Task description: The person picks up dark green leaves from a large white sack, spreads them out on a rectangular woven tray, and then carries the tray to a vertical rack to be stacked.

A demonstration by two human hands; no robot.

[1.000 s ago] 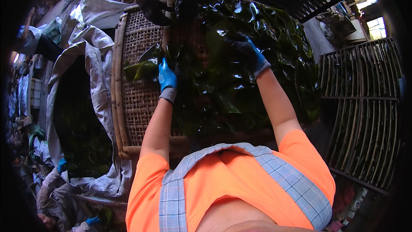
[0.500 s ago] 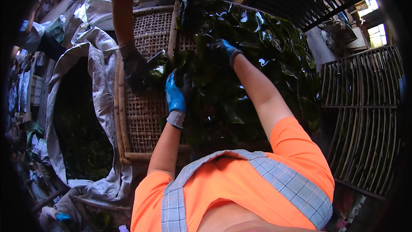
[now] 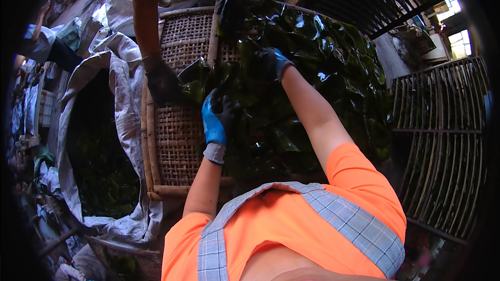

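Seaweed sheets (image 3: 312, 106): broad, wet, dark green and glossy, wavy-edged, overlapping in a thick layer on the right-hand part of the woven tray.
Direction: the layer spreads rightward from beside the left hand; folds at its upper right slant down to the right; elsewhere single long axes merge in the dark.
Left hand (image 3: 214, 118): blue glove with dark fingers and grey knit cuff, loosely curved, thumb apart from fingers, at the layer's left edge.
Right hand (image 3: 273, 64): similarly gloved, laid over the upper part of the layer, fingers bent; cannot tell whether it grips a sheet.
Woven tray (image 3: 179, 143): coarse brown lattice, bamboo-pole frame, bare at left.
Co-worker's hands (image 3: 162, 80): dark-gloved, one beside the layer's left end, one at its far edge.
Left side: wrinkled grey sacking (image 3: 125, 106) around more dark green leaves.
Right side: slatted rack (image 3: 440, 135).
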